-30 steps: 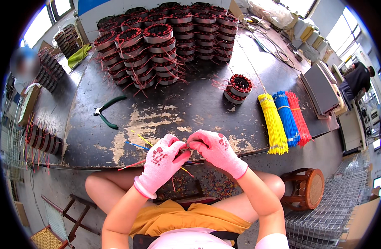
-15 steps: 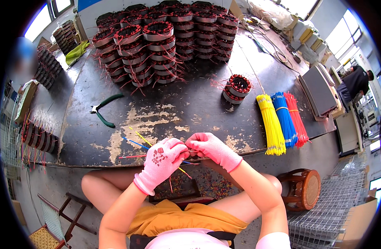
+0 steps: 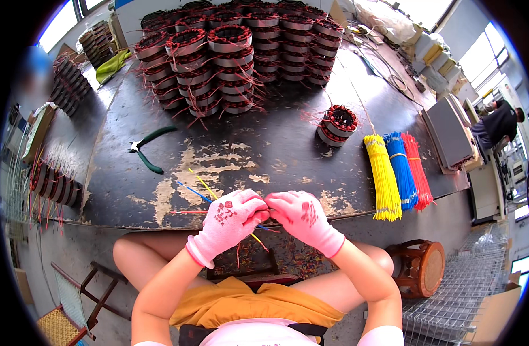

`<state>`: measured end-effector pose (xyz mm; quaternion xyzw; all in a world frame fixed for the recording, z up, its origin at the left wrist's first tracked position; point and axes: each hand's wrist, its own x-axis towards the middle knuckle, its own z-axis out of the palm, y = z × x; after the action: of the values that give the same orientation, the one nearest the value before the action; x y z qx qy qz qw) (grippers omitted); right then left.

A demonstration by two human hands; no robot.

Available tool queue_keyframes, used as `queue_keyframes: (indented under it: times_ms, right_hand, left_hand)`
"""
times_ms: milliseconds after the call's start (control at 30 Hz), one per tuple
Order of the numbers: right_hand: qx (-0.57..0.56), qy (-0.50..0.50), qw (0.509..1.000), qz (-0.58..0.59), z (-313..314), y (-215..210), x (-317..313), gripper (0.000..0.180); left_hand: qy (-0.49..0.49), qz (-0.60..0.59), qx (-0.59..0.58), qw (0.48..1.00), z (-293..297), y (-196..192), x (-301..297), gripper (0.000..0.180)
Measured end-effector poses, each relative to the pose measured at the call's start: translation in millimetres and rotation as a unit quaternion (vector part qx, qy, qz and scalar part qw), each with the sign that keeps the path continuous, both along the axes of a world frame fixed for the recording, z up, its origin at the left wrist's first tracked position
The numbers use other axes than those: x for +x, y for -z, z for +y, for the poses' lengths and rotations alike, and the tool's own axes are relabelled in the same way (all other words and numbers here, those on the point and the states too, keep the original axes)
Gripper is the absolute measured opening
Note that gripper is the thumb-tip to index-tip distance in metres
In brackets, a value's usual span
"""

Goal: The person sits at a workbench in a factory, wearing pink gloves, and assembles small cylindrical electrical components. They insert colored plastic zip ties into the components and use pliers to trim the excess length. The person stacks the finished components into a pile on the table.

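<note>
Both gloved hands pinched together on thin coloured wires (image 3: 202, 196) at the near tabletop (image 3: 287, 150) edge: left hand (image 3: 228, 222), right hand (image 3: 303, 214). Strands trail up-left from the grip, closer to the left.

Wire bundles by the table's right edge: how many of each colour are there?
Yellow bundle: 1
Blue bundle: 1
Red bundle: 1
Total: 3 bundles, lying side by side on the table, apart from both gloved hands.
</note>
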<state>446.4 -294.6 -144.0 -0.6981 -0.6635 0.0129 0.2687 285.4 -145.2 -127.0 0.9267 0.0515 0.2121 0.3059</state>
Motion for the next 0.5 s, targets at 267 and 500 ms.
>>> queue_keyframes:
  times_ms: [267,500]
  right_hand:
    - [-0.217,0.03,0.891,0.398,-2,-31,5,0.019]
    - [0.029,-0.035,0.996,-0.074,-3,-23,-4,0.025]
  left_hand:
    - [0.004,-0.016,-0.016,1.0,0,1,-1,0.01]
    - [-0.011,-0.01,-0.016,1.0,0,4,0,0.009]
